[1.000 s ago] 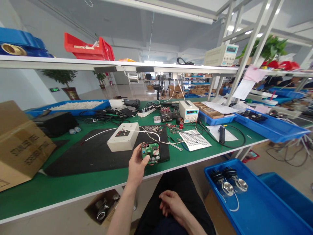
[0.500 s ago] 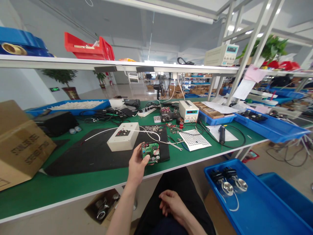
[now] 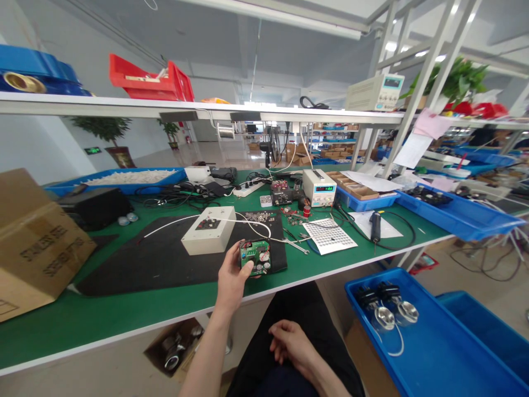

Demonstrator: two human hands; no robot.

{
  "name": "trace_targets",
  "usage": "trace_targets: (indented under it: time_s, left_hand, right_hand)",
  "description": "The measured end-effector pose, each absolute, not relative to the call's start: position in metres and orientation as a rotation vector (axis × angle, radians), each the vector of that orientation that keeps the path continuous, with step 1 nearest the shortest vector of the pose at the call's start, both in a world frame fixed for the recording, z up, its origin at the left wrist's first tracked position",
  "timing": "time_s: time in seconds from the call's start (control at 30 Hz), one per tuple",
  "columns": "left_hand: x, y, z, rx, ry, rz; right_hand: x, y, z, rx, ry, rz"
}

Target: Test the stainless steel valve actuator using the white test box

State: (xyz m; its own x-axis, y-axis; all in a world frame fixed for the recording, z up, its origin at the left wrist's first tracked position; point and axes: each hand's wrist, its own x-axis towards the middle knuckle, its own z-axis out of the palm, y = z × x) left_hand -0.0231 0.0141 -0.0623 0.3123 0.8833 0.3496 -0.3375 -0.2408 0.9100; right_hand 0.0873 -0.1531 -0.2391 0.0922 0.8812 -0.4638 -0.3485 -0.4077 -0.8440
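My left hand (image 3: 232,275) is closed around a green circuit board (image 3: 255,257) in a dark housing, its thumb lying on the board's lower left. Round silvery parts and small wires show on the board. A white cable (image 3: 252,216) runs from it past a cream-coloured box (image 3: 209,231), which stands on the black mat just to the left. My right hand (image 3: 292,346) rests on my lap, fingers loosely curled and a little apart, with nothing visible in it. Right of the board lies a metal wrench (image 3: 298,247).
A power supply (image 3: 319,188) with a lit display stands behind a sheet of printed labels (image 3: 329,236). A soldering-iron-like tool (image 3: 375,227) lies to the right. A cardboard box (image 3: 39,242) is at far left. Lamp-like parts (image 3: 385,318) sit in a low blue tray (image 3: 433,353).
Both hands and the circuit board stay practically where they were. The digits on the power supply's display look different.
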Motion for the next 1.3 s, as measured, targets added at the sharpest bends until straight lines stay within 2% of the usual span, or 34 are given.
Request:
trace_targets:
  time_s: [1.3]
  left_hand:
    - [-0.0237,0.0138,-0.0613,1.358,0.548,1.255]
  right_hand:
    - [0.0879,-0.1539,-0.2433,-1.327,-0.591,1.527]
